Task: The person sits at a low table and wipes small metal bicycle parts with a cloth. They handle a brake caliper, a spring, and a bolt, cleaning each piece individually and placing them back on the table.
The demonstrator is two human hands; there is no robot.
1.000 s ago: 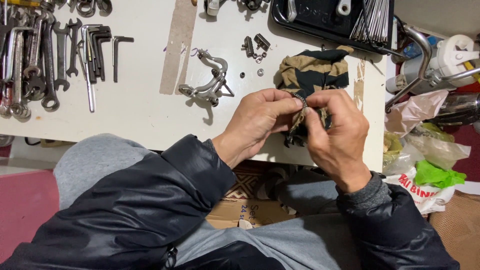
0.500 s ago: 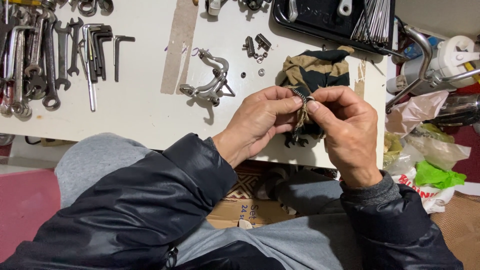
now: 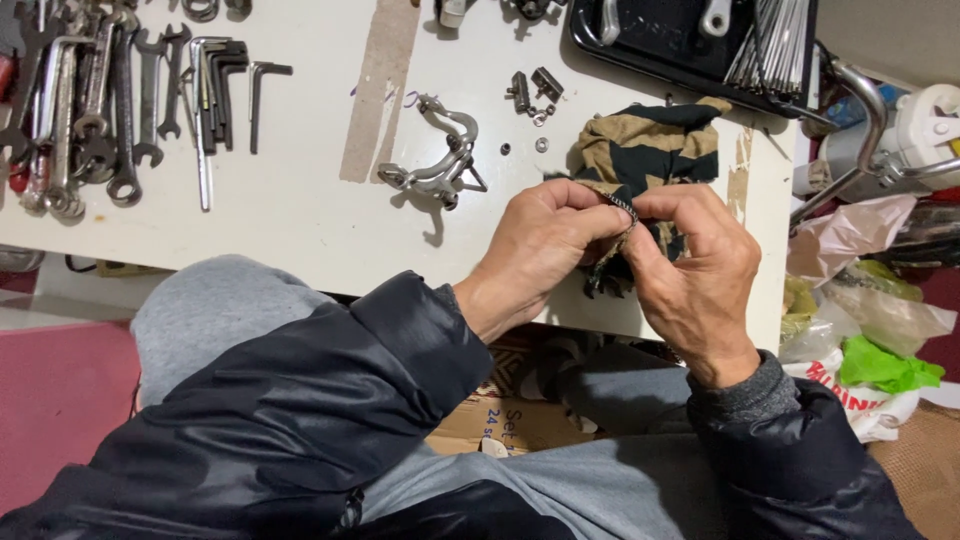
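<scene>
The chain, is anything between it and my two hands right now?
Nothing visible: the left hand and right hand both pinch the short chain directly at the fingertips, above the striped rag on the white table.

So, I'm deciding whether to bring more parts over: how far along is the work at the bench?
Already apart: a silver brake caliper and small nuts and washers lie loose on the white table. In hand: the left hand and right hand pinch a short chain over a rag. Left: wrenches lie spread out, nothing reassembled.
</scene>
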